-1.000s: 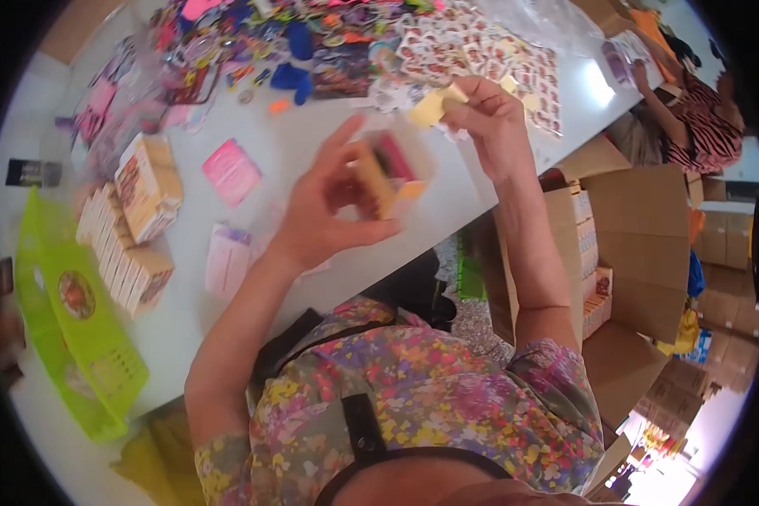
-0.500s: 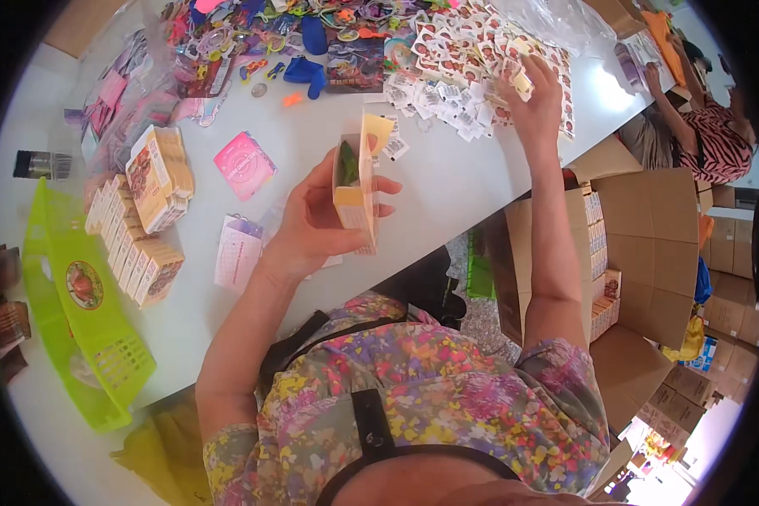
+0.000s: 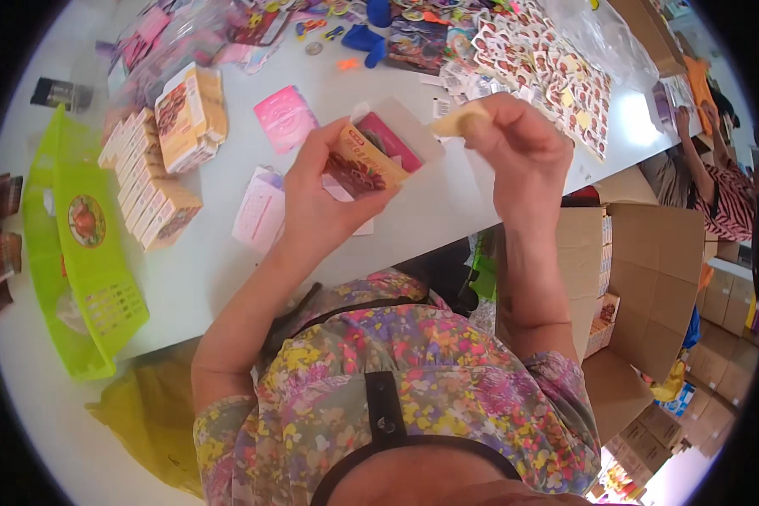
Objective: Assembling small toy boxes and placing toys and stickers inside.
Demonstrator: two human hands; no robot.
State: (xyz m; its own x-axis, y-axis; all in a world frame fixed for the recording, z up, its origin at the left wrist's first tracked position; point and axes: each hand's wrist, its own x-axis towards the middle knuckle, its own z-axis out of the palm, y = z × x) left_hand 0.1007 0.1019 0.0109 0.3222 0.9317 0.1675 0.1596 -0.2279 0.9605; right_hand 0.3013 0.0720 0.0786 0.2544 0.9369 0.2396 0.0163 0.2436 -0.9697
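My left hand (image 3: 329,185) grips a small printed cardboard box (image 3: 367,162) in yellow and brown, tilted with its top open. A pink item (image 3: 390,142) shows inside, and a pale flap stands up at the box's right side. Just right of that flap, my right hand (image 3: 523,148) pinches a pale yellow piece (image 3: 457,122) between thumb and fingers. Whether this piece touches the box, I cannot tell. Beyond my right hand spreads a heap of small printed stickers (image 3: 548,63).
Stacked printed boxes (image 3: 190,118) stand left, beside a green plastic basket (image 3: 84,253). Pink cards (image 3: 285,120) and pale printed packets (image 3: 260,207) lie nearer. Colourful trinkets fill the far side. A large carton (image 3: 654,278) stands open at right; another person (image 3: 721,190) works beyond.
My right hand has come back from the sticker heap to the box, carrying the pale yellow piece. My left hand has turned the box, so its printed front and pink contents show.
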